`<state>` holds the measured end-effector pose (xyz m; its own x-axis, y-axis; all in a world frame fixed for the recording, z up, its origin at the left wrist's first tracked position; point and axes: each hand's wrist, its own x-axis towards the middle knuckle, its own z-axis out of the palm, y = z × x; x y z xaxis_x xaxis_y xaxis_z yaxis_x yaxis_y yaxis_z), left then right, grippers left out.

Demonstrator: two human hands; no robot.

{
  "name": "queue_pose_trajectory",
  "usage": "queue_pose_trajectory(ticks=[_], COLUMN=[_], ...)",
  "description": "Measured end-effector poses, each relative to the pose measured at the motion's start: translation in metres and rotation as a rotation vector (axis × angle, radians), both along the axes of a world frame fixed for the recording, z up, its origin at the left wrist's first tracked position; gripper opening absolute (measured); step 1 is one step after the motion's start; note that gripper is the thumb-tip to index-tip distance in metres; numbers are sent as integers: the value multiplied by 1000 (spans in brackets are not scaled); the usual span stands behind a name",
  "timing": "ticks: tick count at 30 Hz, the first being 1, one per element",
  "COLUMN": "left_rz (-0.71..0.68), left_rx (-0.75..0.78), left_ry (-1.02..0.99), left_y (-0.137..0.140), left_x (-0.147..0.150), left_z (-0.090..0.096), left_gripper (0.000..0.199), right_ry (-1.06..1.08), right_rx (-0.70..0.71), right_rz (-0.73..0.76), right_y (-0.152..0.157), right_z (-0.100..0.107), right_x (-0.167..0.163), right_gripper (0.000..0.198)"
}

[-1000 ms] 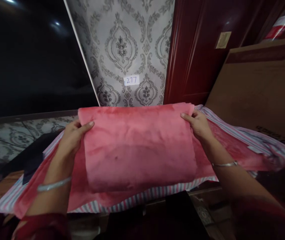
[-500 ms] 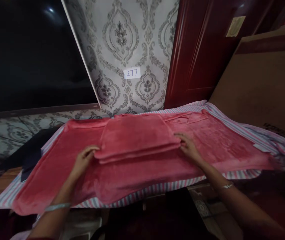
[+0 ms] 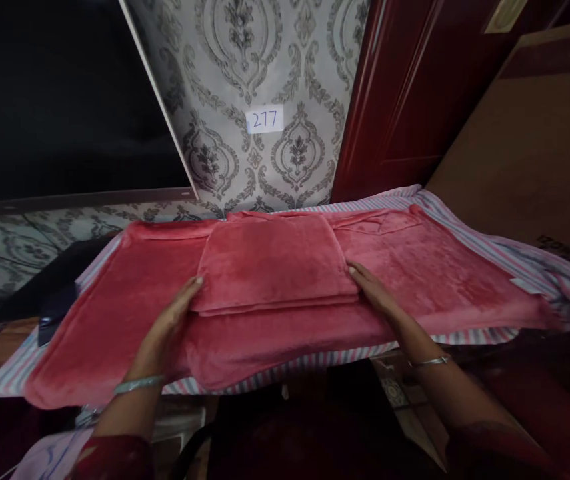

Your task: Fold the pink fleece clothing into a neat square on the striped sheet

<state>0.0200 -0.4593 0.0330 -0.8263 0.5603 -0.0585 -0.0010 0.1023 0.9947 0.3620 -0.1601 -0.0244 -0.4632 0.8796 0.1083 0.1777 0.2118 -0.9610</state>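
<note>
A coral-pink plush cloth lies spread flat, and a folded section of it, layered like a flap, rests on its middle. Along the left side of that flap sits my left hand, fingers stretched out and touching the edge. My right hand lies against the flap's right side, also with fingers extended. Neither hand grips the fabric. Both palms are turned towards the flap. Whether the plush piece is a blanket or a garment I cannot tell.
Beneath the plush lies a striped cloth covering the table. A large dark screen stands at the back left. A cardboard box is at the right, beside a dark red door. A paper label is on the wall.
Both hands have let go of the flap's front corners and now lie flat against its sides. The flap's front edge has settled down. The camera view has tipped slightly downward.
</note>
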Motion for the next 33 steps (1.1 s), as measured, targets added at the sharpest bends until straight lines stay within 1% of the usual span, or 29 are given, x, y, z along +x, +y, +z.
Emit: queue_pose_trajectory(ticks=[3, 6, 7, 9, 12, 14, 16, 18, 20, 23, 25, 27, 28, 29, 31, 33], left_rz=[30, -27, -48, -70, -59, -26, -8, -22, -59, -100, -72, -17, 16, 45, 58, 21], left_rx=[-44, -10, 7, 41, 91, 68, -7, -71, -68, -41, -76, -110, -117, -115, -95, -69], left_ry=[5, -10, -17, -25, -27, -57, -156, -275, -347, -367, -343, -271, -209, -130, 54, 237], left_y=[4, 13, 17, 21, 15, 4, -7, -15, -20, -23, -25, -25, -24, -21, -9, 11], left_x=[3, 6, 7, 9, 10, 13, 18, 25, 30, 29, 20, 6, -3, -11, -26, -36], left_z=[3, 13, 16, 23, 26, 22, 13, 3, -4, -9, -10, -11, -10, -10, -5, 4], left_gripper=[47, 55, 58, 66, 77, 82, 85, 88, 92, 91, 83, 77, 75, 74, 74, 73], right_ry=[21, 95, 111, 120, 135, 157, 152, 137, 143, 142, 103, 49, 27, 12, -1, -20], right_rx=[-109, -191, -187, -123, 1, -8, -87, -161, -184, -185, -182, -133, -77, -2, 180, 362], right_rz=[39, 81, 82, 68, 46, 49, 60, 77, 91, 94, 94, 70, 37, -6, -79, -78], right_y=[-4, -9, -10, -12, -17, -23, -31, -39, -43, -41, -35, -25, -19, -14, -3, 6], right_z=[2, 8, 11, 19, 27, 24, 15, 5, -3, -6, -5, -5, -4, -2, 7, 24], right_x=[-9, -17, -19, -18, -6, 5, 13, 18, 19, 20, 23, 25, 26, 26, 19, 1], right_gripper=[75, 88, 91, 91, 83, 81, 82, 82, 80, 79, 77, 76, 76, 76, 75, 71])
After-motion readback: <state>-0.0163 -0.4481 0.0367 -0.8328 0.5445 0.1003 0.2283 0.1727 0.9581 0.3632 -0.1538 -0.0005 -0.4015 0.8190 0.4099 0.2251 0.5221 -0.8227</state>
